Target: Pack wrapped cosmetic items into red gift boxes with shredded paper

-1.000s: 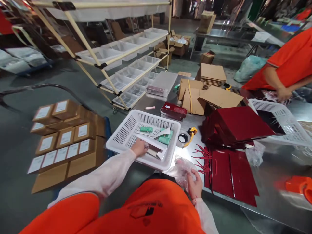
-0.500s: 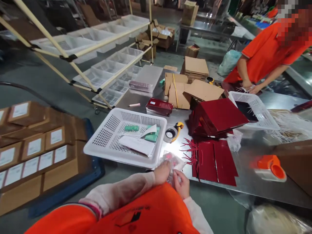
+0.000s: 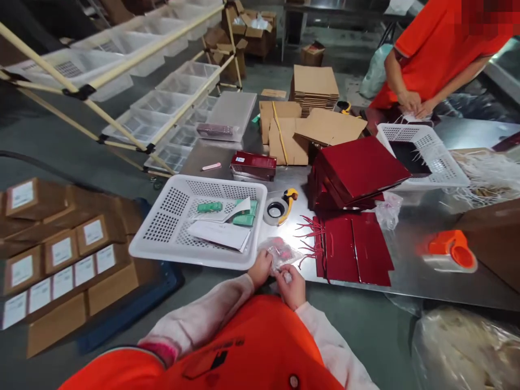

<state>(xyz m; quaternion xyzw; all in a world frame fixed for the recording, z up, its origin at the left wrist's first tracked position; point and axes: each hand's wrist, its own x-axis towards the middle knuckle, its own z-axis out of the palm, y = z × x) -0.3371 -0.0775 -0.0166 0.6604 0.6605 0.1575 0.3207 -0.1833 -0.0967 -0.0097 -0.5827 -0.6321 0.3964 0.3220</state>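
Note:
Both of my hands are at the table's front edge, on a clear plastic bag point(image 3: 281, 249) that has something pink or red in it. My left hand point(image 3: 260, 267) has its fingers closed on the bag's left side. Close beside it, my right hand point(image 3: 291, 286) pinches the bag's near end, where the plastic is bunched up. What the bag contains is too small to name. Left of the bag stands a white perforated basket point(image 3: 162, 254) with papers and green packets inside. Dark red paper bags point(image 3: 345, 249) with red cord handles lie to the right.
A yellow tape dispenser point(image 3: 288, 203) and a dark red box point(image 3: 254, 165) lie behind. Flat cardboard point(image 3: 314, 81) is stacked farther back. An orange tape dispenser point(image 3: 450, 249) is at right. Labelled cartons point(image 3: 60, 249) fill the left. Across the table, a co-worker point(image 3: 439, 59) handles white cords.
My hands have moved slightly apart, and more of the clear bag shows on the table between them. The camera view has tilted downward.

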